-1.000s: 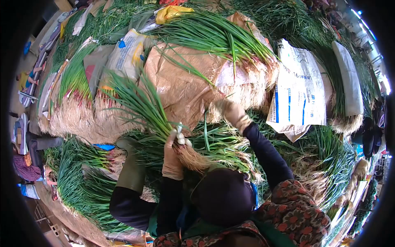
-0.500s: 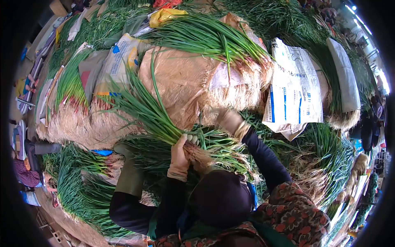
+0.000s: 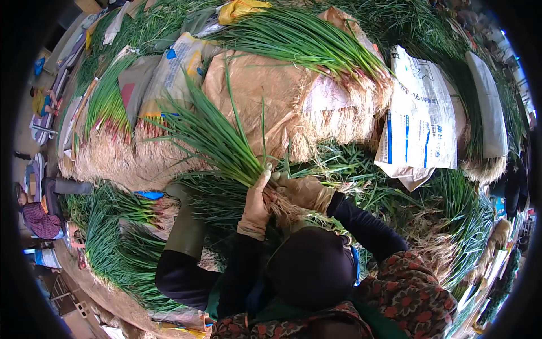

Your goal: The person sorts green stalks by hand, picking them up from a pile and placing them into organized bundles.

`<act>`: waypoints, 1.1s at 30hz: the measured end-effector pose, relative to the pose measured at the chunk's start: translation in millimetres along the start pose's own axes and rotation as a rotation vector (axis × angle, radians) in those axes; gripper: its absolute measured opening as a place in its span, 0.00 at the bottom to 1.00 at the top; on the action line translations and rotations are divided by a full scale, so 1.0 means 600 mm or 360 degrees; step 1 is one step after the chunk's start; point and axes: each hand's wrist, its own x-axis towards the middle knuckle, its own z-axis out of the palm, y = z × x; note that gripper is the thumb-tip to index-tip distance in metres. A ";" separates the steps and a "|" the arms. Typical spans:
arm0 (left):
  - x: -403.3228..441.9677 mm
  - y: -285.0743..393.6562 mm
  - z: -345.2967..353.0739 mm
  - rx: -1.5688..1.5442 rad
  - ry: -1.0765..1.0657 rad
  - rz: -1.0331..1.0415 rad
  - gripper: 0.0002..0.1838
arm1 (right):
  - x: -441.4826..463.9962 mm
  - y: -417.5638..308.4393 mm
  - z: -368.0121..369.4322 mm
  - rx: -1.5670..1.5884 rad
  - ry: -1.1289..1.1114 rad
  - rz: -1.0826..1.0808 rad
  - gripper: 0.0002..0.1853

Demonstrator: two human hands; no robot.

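Note:
My gloved left hand (image 3: pixel 256 208) is closed around a bunch of green onions (image 3: pixel 227 148) near its root end. The long leaves fan out up and to the left, and the pale roots hang below my fingers. At the bunch's lower stalks, my gloved right hand (image 3: pixel 304 192) has its fingers bent against them, partly hidden. Loose green onions and pale leaf scraps (image 3: pixel 355 175) lie under and beyond my right hand.
A brown sheet (image 3: pixel 248 96) covers a stacked pile topped with neat green onions (image 3: pixel 305 42). A white printed sack (image 3: pixel 420 124) drapes over more at right. Loose green onions (image 3: pixel 130 248) lie at left, beside a green boot (image 3: pixel 186 226). A person (image 3: pixel 42 217) sits far left.
My right hand has come in from the right to the bunch's lower stalks. My left hand keeps its hold on the green onions. The view has shifted slightly.

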 end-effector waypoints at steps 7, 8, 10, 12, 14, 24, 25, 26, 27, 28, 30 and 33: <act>0.001 -0.029 0.007 -0.0249 0.0205 0.0012 0.13 | 0.046 0.062 0.024 0.1288 -0.0324 0.0112 0.33; 0.004 -0.039 0.000 -0.0230 0.0164 0.0008 0.12 | 0.055 0.037 0.022 0.1313 -0.0218 0.0175 0.33; 0.003 -0.043 -0.004 -0.0062 0.0193 -0.0005 0.09 | 0.100 0.011 0.035 0.1569 0.0187 0.0153 0.29; 0.000 -0.037 -0.020 0.0250 0.0212 -0.0012 0.08 | 0.148 0.012 0.056 0.2038 0.0669 0.0047 0.21; -0.005 -0.036 -0.026 0.0062 0.0163 0.0033 0.09 | 0.170 0.010 0.068 0.2602 0.0704 -0.0065 0.14; -0.091 0.042 0.004 -0.1271 -0.0878 -0.0051 0.19 | 0.074 0.182 -0.018 -0.1784 0.0319 0.0076 0.11; -0.093 0.053 0.011 -0.1237 -0.0959 0.0050 0.18 | 0.054 0.196 -0.039 -0.1614 0.0137 0.0181 0.12; -0.087 0.062 0.015 -0.1198 -0.0950 0.0105 0.18 | 0.026 0.184 -0.075 -0.1438 -0.0034 0.0284 0.13; -0.081 0.070 0.020 -0.1162 -0.0932 0.0170 0.18 | -0.002 0.161 -0.112 -0.1252 -0.0202 0.0374 0.15; -0.077 0.084 0.037 -0.1098 -0.0915 0.0163 0.17 | -0.026 0.141 -0.142 -0.1051 -0.0362 0.0453 0.16; -0.073 0.098 0.078 -0.0796 -0.0594 0.0296 0.15 | -0.013 0.294 -0.160 -0.1396 0.0294 -0.0512 0.18; -0.045 0.082 0.076 -0.0633 -0.0450 0.0337 0.10 | -0.018 0.204 -0.334 -0.0363 0.1402 0.0669 0.19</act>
